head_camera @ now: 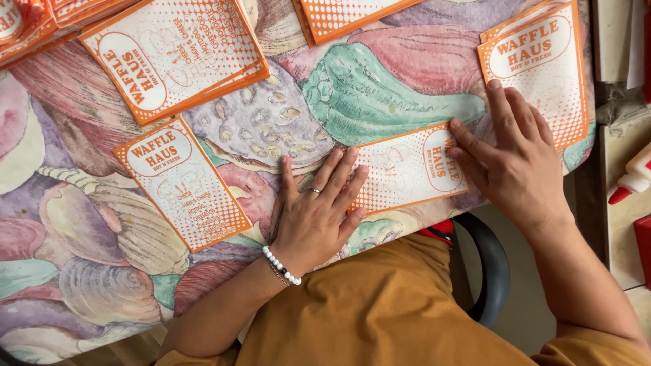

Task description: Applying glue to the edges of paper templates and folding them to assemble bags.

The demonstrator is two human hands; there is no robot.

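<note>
— What are the fingers doing right now?

— The fingers of the left hand are stretched out flat and slightly spread, pressing down on the left end of an orange-and-white printed sleeve. Nothing is gripped; it is an open palm laid on paper. There is a ring on one finger and a white bead bracelet at the wrist.

— And the other one?

— The right hand is open too, fingers straight, tips resting on the sleeve's right end by its oval label. It holds nothing either, only presses.

— So where does that sleeve lie?

— Flat on the table, near the front edge, between the two hands and just in front of the person's mustard-yellow shirt. It sits a little askew on a tablecloth printed with big shells and vegetables in pink, mauve and green.

— Anything else around?

— Another sleeve of the same kind lies to the left, well clear of the left hand. A stack of them sits farther back on the left, and a second stack lies under the right hand's fingertips on the far right. At the right edge, off the table, a white glue bottle with a red tip lies on a ledge. A dark chair arm curves beside the person's lap.
</note>
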